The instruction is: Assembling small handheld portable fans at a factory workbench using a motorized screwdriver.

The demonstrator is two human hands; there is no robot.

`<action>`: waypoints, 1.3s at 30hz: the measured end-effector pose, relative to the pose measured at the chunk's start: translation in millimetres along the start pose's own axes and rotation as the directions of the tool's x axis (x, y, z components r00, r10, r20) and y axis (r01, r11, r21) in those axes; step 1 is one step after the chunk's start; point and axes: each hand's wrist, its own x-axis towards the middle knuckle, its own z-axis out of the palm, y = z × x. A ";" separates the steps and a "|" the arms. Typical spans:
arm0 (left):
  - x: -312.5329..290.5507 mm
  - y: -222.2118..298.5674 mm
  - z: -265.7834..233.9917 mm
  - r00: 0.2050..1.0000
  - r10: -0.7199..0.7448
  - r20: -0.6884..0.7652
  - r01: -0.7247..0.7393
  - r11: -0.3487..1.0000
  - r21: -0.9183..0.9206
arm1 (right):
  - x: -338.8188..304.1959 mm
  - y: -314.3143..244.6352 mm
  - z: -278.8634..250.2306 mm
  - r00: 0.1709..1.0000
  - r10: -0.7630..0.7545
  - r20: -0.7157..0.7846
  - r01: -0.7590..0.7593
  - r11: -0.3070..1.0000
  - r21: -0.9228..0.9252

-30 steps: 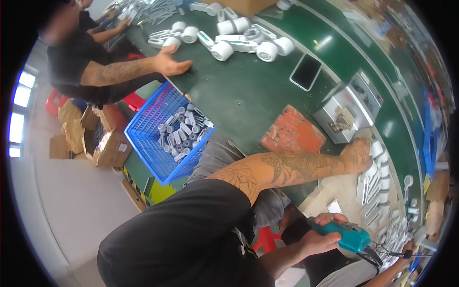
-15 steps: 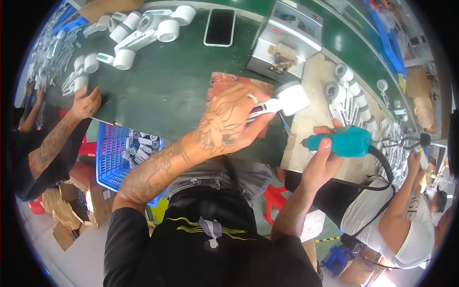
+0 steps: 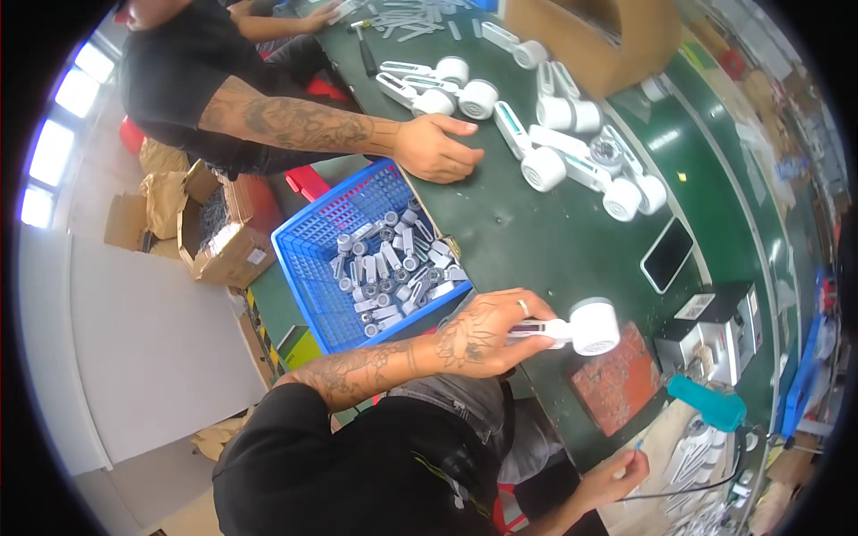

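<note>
My left hand (image 3: pixel 492 332) holds a white handheld shower head (image 3: pixel 594 327) by its slotted handle, the round head pointing right, above the table edge near a worn red-brown pad (image 3: pixel 617 380). My right hand (image 3: pixel 617 475) is low at the right, its fingers curled together. A small blue-tipped item (image 3: pixel 639 444) shows at its fingertips; its kind is too small to make out. Beyond that hand, a teal corded power tool (image 3: pixel 706 402) lies on the bench, out of my grip. Several white shower heads (image 3: pixel 543 168) lie at the far side of the green table (image 3: pixel 536 237).
A blue basket (image 3: pixel 308 299) full of grey and white shower parts stands beside the table. A co-worker's hand (image 3: pixel 438 149) rests at the table edge. A phone (image 3: pixel 668 255), a grey metal machine (image 3: pixel 706 344) and a cardboard box (image 3: pixel 639 40) are on the table.
The view has swung left. My right hand has let go of the teal power tool. My left hand still holds the shower head, now farther from the red-brown pad.
</note>
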 end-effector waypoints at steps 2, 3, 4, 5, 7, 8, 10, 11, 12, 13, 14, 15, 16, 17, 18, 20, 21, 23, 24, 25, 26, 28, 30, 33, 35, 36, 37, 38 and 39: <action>-9.4 -5.4 -17.2 0.998 -0.051 -0.043 0.053 0.998 0.034 | -4.9 -8.0 -1.9 0.985 0.136 -0.104 -0.107 0.964 0.243; -14.1 -8.1 -23.3 0.997 -0.054 -0.056 0.056 0.998 0.029 | -6.2 -18.0 0.1 0.987 0.123 -0.100 -0.096 0.965 0.242; -18.8 -11.0 -26.7 0.994 -0.075 -0.075 0.077 0.997 0.031 | -6.4 -32.5 3.4 0.995 0.068 -0.078 -0.036 0.933 0.358; -24.0 -13.9 -28.9 0.991 -0.095 -0.094 0.099 0.995 0.032 | -6.1 -46.5 7.8 0.998 0.011 -0.061 0.019 0.883 0.470; -33.6 -19.1 -32.1 0.989 -0.105 -0.103 0.107 0.994 0.020 | 10.7 -91.0 27.4 0.989 -0.144 0.040 0.099 0.831 0.547; -38.5 -19.9 -33.2 0.982 -0.147 -0.118 0.151 0.988 0.019 | 24.1 -117.1 37.9 0.978 -0.141 0.153 0.023 0.804 0.594; -51.0 -21.5 -35.6 0.972 -0.190 -0.135 0.196 0.980 0.034 | 65.2 -182.8 61.9 0.881 -0.368 0.299 0.246 0.894 0.374; -57.8 -22.1 -39.1 0.967 -0.157 -0.199 0.174 0.982 0.075 | 78.9 -207.6 76.7 0.822 -0.287 0.493 0.134 0.937 0.323; -61.0 -21.9 -41.6 0.961 -0.118 -0.249 0.149 0.982 0.113 | 86.6 -221.7 94.6 0.766 -0.347 0.541 0.211 0.931 0.299; -61.6 -21.5 -43.6 0.963 -0.116 -0.244 0.146 0.983 0.107 | 91.0 -228.8 118.1 0.747 -0.426 0.510 0.332 0.904 0.269; -62.9 -19.9 -48.1 0.951 -0.109 -0.289 0.155 0.978 0.142 | 94.8 -240.7 135.7 0.716 -0.460 0.525 0.389 0.888 0.248; -65.4 -17.3 -50.4 0.940 -0.107 -0.323 0.167 0.972 0.167 | 97.5 -245.7 150.6 0.697 -0.520 0.494 0.483 0.850 0.212; -66.6 -12.7 -57.3 0.953 -0.092 -0.288 0.157 0.964 0.213 | 99.8 -248.3 162.3 0.682 -0.518 0.516 0.488 0.848 0.206; -70.2 -9.9 -60.8 0.952 -0.063 -0.300 0.142 0.958 0.249 | 98.7 -250.3 167.2 0.668 -0.588 0.457 0.550 0.803 0.229; -68.9 -4.3 -64.0 0.954 -0.012 -0.299 0.098 0.956 0.277 | 96.0 -252.2 162.0 0.657 -0.673 0.339 0.626 0.738 0.251; -65.5 -1.3 -64.5 0.939 0.088 -0.333 0.038 0.935 0.354 | 89.3 -254.4 141.2 0.736 -0.624 0.264 0.513 0.767 0.386; -61.7 0.6 -63.2 0.945 0.099 -0.312 0.033 0.919 0.392 | 85.2 -243.9 126.4 0.795 -0.556 0.242 0.404 0.783 0.473; -57.4 1.1 -58.1 0.954 0.115 -0.277 0.003 0.920 0.392 | 71.0 -210.2 91.7 0.882 -0.436 0.177 0.294 0.804 0.517; -53.3 0.7 -53.6 0.957 0.150 -0.250 -0.035 0.911 0.412 | 60.8 -188.4 77.0 0.950 -0.296 0.098 0.182 0.783 0.595; -51.8 0.2 -49.9 0.961 0.146 -0.235 -0.041 0.916 0.399 | 59.9 -169.8 68.2 0.938 -0.327 -0.119 0.329 0.723 0.607; -49.4 0.1 -46.2 0.964 0.161 -0.211 -0.064 0.912 0.406 | 57.2 -147.9 56.5 0.935 -0.266 -0.235 0.355 0.728 0.587; -41.3 1.7 -35.2 0.969 0.186 -0.163 -0.107 0.910 0.400 | 56.1 -89.0 45.3 0.923 -0.104 -0.370 0.311 0.767 0.561; -25.9 4.9 -16.0 0.971 0.220 -0.090 -0.173 0.915 0.364 | 58.7 -64.4 24.9 0.883 0.028 -0.468 0.236 0.836 0.496; -5.9 12.0 11.6 0.971 0.236 0.025 -0.229 0.904 0.360 | 82.2 -48.2 29.1 0.889 0.243 -0.388 -0.012 0.859 0.511; 8.4 17.8 31.6 0.961 0.264 0.086 -0.277 0.905 0.322 | 104.3 -43.9 32.7 0.927 0.192 -0.322 0.002 0.856 0.517; 14.8 20.6 40.5 0.956 0.273 0.107 -0.293 0.909 0.296 | 112.3 -49.9 34.6 0.943 0.237 -0.234 -0.025 0.752 0.659; 22.4 23.9 49.1 0.946 0.294 0.139 -0.323 0.903 0.282 | 120.3 -44.5 36.4 0.952 0.261 -0.162 -0.063 0.681 0.729; 29.9 27.1 57.5 0.935 0.302 0.184 -0.343 0.899 0.271 | 125.5 -39.0 39.1 0.957 0.265 -0.115 -0.088 0.647 0.757; 35.5 30.8 65.6 0.925 0.305 0.225 -0.359 0.897 0.258 | 127.4 -35.6 39.4 0.963 0.262 -0.065 -0.114 0.613 0.782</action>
